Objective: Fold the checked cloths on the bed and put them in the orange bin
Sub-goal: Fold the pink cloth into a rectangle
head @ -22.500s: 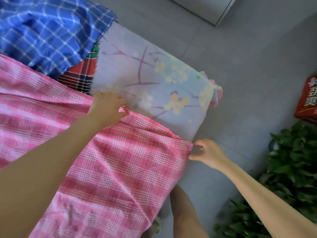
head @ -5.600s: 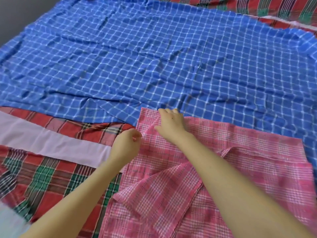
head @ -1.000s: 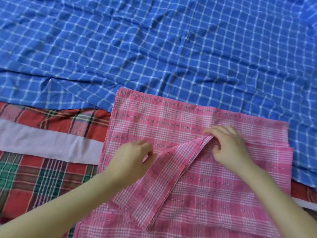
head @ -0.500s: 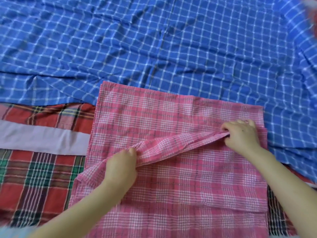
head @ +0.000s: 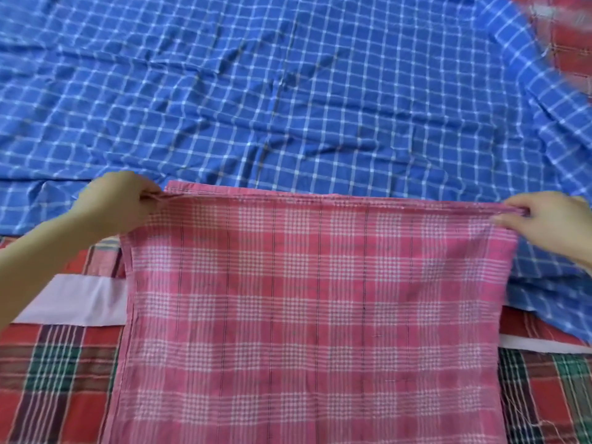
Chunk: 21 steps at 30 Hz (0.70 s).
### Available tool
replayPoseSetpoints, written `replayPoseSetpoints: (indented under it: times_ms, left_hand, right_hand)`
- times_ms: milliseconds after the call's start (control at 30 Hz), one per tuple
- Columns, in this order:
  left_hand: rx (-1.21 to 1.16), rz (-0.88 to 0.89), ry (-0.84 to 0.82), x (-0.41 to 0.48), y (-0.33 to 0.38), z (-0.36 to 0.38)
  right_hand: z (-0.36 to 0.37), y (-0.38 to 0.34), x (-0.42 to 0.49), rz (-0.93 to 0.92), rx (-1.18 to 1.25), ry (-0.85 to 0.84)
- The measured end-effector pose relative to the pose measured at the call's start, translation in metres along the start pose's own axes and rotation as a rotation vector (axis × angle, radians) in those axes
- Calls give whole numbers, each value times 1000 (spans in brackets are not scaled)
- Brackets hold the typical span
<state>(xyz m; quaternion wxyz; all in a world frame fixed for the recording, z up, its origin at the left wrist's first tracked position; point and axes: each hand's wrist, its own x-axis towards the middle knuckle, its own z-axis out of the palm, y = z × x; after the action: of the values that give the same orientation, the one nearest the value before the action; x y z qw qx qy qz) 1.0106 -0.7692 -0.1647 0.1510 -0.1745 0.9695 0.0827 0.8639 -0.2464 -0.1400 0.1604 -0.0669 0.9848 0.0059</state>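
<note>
Fingers (head: 149, 196) of your left hand (head: 117, 203) and right hand (head: 551, 219) are pinching the soft, light pink cloth (head: 314, 315) at both corners nearest the blue cloth (head: 288, 91).

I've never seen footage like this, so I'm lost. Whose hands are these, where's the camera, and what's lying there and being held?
No machine here: these are a person's two bare hands, filmed by one camera worn on their head, looking down. The left hand and right hand each pinch a far corner of a pink checked cloth, stretching its far edge between them. Beneath it lie a wrinkled blue checked cloth and a red and green tartan cloth crossed by a pale strip.
</note>
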Motion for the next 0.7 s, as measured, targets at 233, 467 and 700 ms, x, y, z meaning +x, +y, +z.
replayPoseSetpoints:
  times_ms: [233, 467, 700]
  left_hand:
    - [-40, -187, 86, 35, 11, 39]
    - [-337, -474, 339, -71, -16, 82]
    - [-532, -805, 25, -262, -34, 145]
  right_hand:
    - [49, -22, 42, 124, -223, 6]
    - [92, -19, -90, 248, 29, 175]
    - [186, 20, -301, 618, 420, -199]
